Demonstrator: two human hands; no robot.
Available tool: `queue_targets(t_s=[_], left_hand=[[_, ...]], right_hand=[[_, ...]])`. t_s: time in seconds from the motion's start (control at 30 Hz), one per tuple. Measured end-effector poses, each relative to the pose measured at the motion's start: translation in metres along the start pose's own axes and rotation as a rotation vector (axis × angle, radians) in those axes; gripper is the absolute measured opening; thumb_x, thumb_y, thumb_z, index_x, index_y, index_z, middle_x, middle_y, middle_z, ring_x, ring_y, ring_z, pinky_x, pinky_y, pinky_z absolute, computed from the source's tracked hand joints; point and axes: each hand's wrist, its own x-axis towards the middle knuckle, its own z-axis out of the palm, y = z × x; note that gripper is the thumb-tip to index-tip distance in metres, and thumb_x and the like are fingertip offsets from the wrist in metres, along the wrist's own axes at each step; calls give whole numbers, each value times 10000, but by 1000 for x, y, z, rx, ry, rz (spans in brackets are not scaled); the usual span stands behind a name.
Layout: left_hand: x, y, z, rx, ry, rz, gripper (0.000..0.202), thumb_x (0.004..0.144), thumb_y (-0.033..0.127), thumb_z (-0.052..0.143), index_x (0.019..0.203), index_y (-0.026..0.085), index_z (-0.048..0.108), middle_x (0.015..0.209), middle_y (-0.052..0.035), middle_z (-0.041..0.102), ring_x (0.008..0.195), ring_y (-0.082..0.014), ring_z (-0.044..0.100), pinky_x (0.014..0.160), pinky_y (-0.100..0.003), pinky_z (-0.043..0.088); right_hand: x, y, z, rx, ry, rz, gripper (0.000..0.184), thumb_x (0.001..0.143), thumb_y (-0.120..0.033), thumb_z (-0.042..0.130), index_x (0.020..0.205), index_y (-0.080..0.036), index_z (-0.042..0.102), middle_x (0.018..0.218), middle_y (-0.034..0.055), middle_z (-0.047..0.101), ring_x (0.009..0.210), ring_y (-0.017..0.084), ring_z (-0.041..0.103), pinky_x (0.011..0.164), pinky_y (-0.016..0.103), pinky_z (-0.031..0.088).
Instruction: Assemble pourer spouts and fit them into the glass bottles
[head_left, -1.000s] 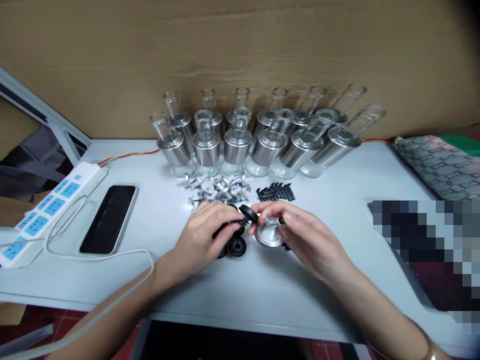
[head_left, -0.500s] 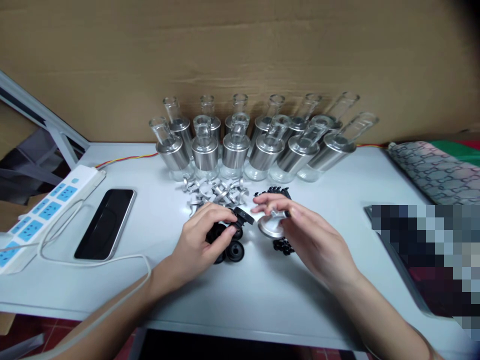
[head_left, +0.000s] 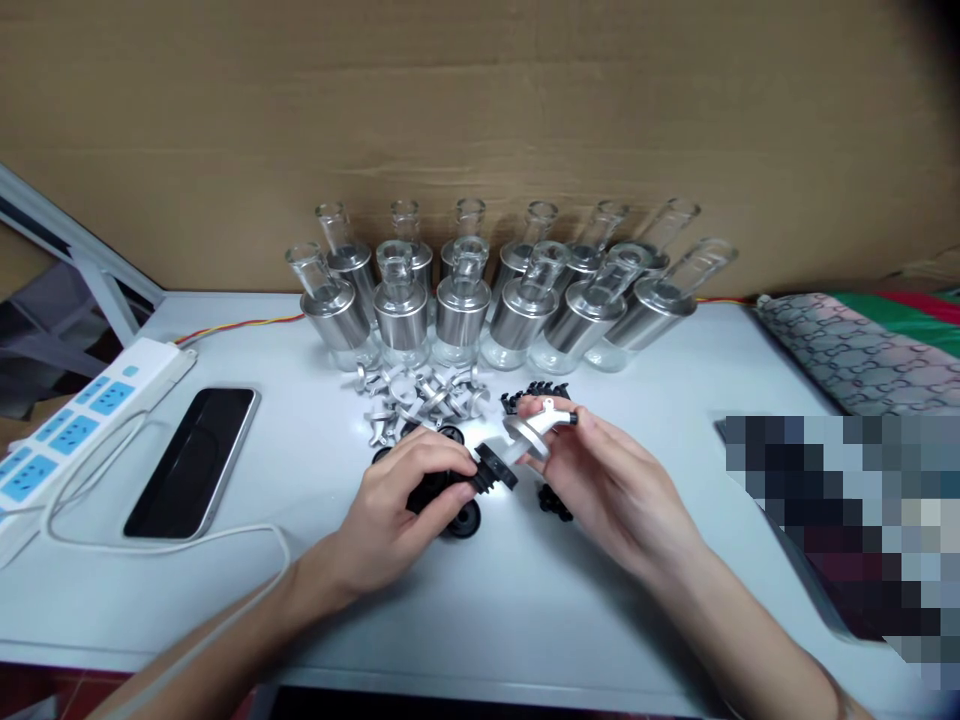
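Between thumb and fingers, my left hand pinches a black ribbed stopper with a wide round flange. My right hand grips a silver pourer spout by its narrow end, where a small black tip shows. The spout's stem points down-left at the stopper's flange and appears to meet it; how deep it sits I cannot tell. Beneath my left hand lie several more black stoppers, partly covered. A heap of silver spouts lies just beyond. Small black pieces lie under my right hand, with more behind it.
Two rows of glass bottles with metal sleeves stand at the back against cardboard. Leftward are a phone, a power strip and a white cable crossing by my left forearm. A patterned cloth lies right.
My hands have brought the two parts together. The spout has turned so its stem points at the stopper, and the stopper's flange now faces up-right towards it.
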Motion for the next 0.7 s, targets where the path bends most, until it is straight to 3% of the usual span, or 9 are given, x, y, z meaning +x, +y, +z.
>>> queue_targets(t_s=[0.23,0.47,0.6,0.7], left_hand=[[1,0,0,4,0,28,113,912,143,552,1011,199,562,866,-45,630,826,-156,611,750,-298,526],[-1,-2,1,48,16,7,105,914,161,552,1012,199,555,865,-46,623,827,-163,605,754,-304,523],[-2,-3,-2,131,-14,-4,255,932,197,524,1185,215,497,1059,-84,619,1004,-183,585,872,-323,512],[-1,-1,-5,204,-136,46,429,960,190,443,1377,212,347,1274,-129,556,1196,-207,513,992,-369,465]], right_hand=[[-1,2,0,23,-106,53,230,822,-448,633,877,-237,707,908,44,634,839,199,554,791,340,451],[-2,6,1,-1,-88,36,217,837,-441,617,907,-251,694,995,52,619,932,212,546,829,348,453],[-3,6,2,27,-93,37,205,831,-431,634,895,-250,706,1011,46,605,933,199,542,826,325,460],[-4,5,3,82,-133,56,177,824,-408,658,887,-254,716,982,27,620,926,175,558,818,287,462]])
